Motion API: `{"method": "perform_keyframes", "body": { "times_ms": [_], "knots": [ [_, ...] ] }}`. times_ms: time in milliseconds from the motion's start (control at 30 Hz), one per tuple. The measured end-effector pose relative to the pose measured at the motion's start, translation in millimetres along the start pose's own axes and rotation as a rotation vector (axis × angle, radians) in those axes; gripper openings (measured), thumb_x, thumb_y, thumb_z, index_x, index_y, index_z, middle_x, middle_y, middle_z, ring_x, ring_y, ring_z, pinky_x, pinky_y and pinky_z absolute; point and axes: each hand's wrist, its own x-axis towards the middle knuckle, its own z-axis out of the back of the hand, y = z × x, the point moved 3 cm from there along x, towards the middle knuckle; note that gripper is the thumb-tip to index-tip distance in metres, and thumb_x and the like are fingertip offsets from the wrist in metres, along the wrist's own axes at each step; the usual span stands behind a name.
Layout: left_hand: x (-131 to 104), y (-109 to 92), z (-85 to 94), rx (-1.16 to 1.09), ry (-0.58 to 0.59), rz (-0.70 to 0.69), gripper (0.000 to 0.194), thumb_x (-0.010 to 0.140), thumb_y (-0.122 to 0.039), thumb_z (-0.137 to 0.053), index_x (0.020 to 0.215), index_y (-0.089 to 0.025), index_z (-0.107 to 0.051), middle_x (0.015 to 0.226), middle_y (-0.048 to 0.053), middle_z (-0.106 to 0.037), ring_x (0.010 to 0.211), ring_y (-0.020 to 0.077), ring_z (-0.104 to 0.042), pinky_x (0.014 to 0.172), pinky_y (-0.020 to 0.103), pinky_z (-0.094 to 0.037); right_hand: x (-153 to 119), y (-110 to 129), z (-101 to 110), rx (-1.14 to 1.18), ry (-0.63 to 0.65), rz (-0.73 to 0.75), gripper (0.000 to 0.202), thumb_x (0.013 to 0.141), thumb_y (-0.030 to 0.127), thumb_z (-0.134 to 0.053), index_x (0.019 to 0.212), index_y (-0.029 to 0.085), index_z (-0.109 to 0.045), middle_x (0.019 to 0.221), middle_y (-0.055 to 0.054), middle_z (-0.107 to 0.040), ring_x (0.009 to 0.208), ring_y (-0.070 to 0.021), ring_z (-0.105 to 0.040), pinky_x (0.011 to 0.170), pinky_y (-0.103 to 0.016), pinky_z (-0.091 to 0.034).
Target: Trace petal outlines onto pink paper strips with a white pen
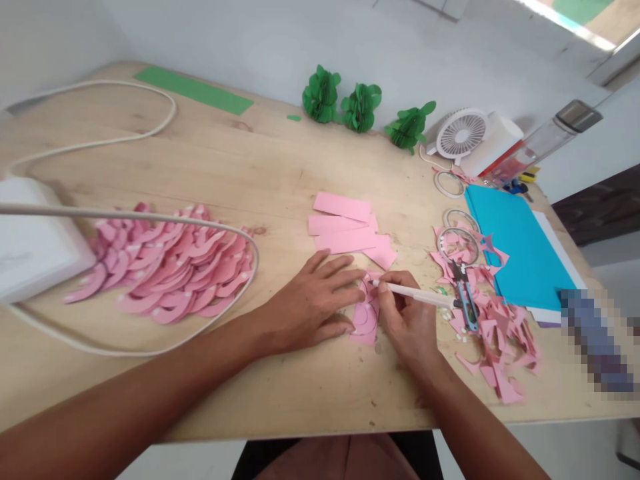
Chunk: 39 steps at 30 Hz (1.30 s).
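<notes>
My right hand (407, 317) grips a white pen (420, 293), its tip on a pink paper strip (366, 320) marked with curved outlines. Flat on the table, my left hand (317, 300) has its fingers spread, with the fingertips at the strip's left edge. Just beyond the hands lie several blank pink strips (343, 223), overlapping. Left of my left hand is a large heap of curved pink paper cutouts (185, 267) with small white patches. Pink paper scraps (505, 333) and a blue-and-black cutter (466, 297) lie to the right of my right hand.
A white cable (257, 267) loops over the cutouts from a white box (35, 233). Green paper shapes (360, 107) stand along the wall beside a white fan (463, 133) and a clear bottle (545, 140). Blue sheets (520, 247) and tape rolls (457, 245) lie right; a green strip (195, 90) lies at the back.
</notes>
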Motion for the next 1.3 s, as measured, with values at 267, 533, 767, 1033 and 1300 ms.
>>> {"method": "perform_keyframes", "body": {
  "times_ms": [267,533,767,1033,1300],
  "knots": [
    [0,-1,1.6,0.002,0.014,0.002,0.029,0.089,-0.035,-0.059,0.117,-0.026,-0.058,0.141,0.004,-0.05,0.137,0.03,-0.032,0.116,0.052,-0.014,-1,0,0,-0.024,0.009,0.007,0.012,0.092,0.027,-0.049,0.091,0.02,-0.059,0.075,-0.001,-0.064,0.062,-0.0123,-0.059,0.056,-0.022,-0.045],
    [-1,-1,0.4,0.017,-0.022,-0.015,0.035,0.089,-0.037,-0.059,0.121,-0.026,-0.057,0.141,0.005,-0.051,0.137,0.0303,-0.033,0.116,0.052,-0.014,0,0,1,-0.06,0.002,0.022,0.012,0.091,0.026,-0.049,0.09,0.02,-0.059,0.073,-0.001,-0.064,0.061,-0.0122,-0.059,0.055,-0.022,-0.045],
    [-2,-1,4.7,0.006,-0.015,-0.052,0.029,0.09,-0.039,-0.059,0.116,-0.027,-0.06,0.141,0.003,-0.051,0.138,0.0293,-0.034,0.116,0.051,-0.014,0,2,1,-0.073,0.002,0.021,0.012,0.091,0.027,-0.049,0.088,0.019,-0.058,0.068,0.001,-0.059,0.056,-0.0108,-0.052,0.05,-0.02,-0.039],
    [-3,-1,11.8,0.007,0.021,-0.051,0.03,0.09,-0.036,-0.06,0.118,-0.027,-0.059,0.139,0.003,-0.053,0.133,0.0283,-0.04,0.115,0.048,-0.02,1,2,2,-0.067,0.006,0.012,0.012,0.091,0.026,-0.048,0.087,0.02,-0.058,0.067,0.001,-0.059,0.056,-0.011,-0.052,0.051,-0.02,-0.04],
    [-4,1,7.1,-0.015,0.018,-0.056,0.031,0.09,-0.038,-0.06,0.118,-0.027,-0.058,0.139,0.002,-0.054,0.134,0.0277,-0.039,0.116,0.047,-0.016,1,1,1,-0.053,0.014,0.01,0.012,0.091,0.026,-0.048,0.089,0.02,-0.058,0.071,0.0,-0.063,0.058,-0.0115,-0.055,0.052,-0.021,-0.042]
  ]
}}
